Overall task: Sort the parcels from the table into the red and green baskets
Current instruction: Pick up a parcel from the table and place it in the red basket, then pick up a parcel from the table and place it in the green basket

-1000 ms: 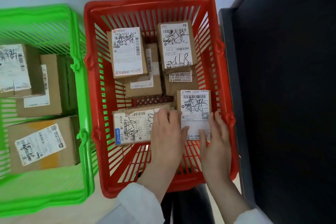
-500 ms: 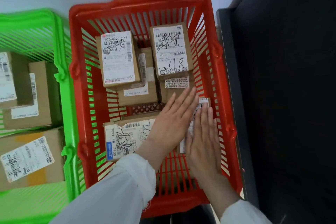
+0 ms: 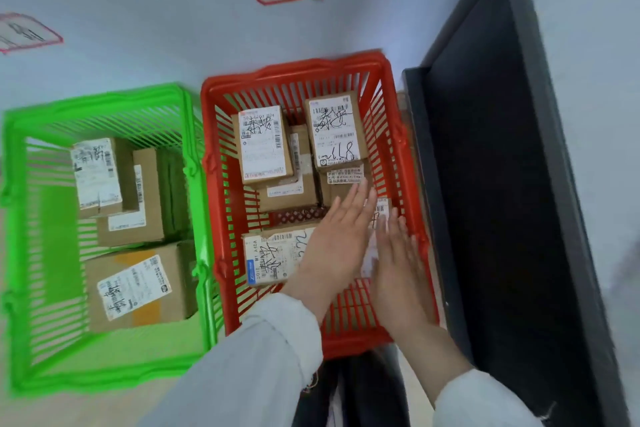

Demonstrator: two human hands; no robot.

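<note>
- On the left, the green basket (image 3: pixel 104 102) holds three parcels, lying flat with their labels up.
- Just beside it on the right, the red basket (image 3: pixel 298 69) holds about six parcels, some stacked at the far side.
- No table with waiting parcels is in view, so I cannot tell how many are left. Judging from the baskets, the sorting looks well advanced.
- In the near right corner of the red basket lies a small parcel (image 3: pixel 382 210), mostly hidden under the hands. It seems to be already placed.
- The left hand (image 3: pixel 334 246) is flat over this parcel, fingers straight and together, gripping nothing.
- The right hand (image 3: pixel 398 260) is also flat over its label. I cannot confirm real contact.
</note>
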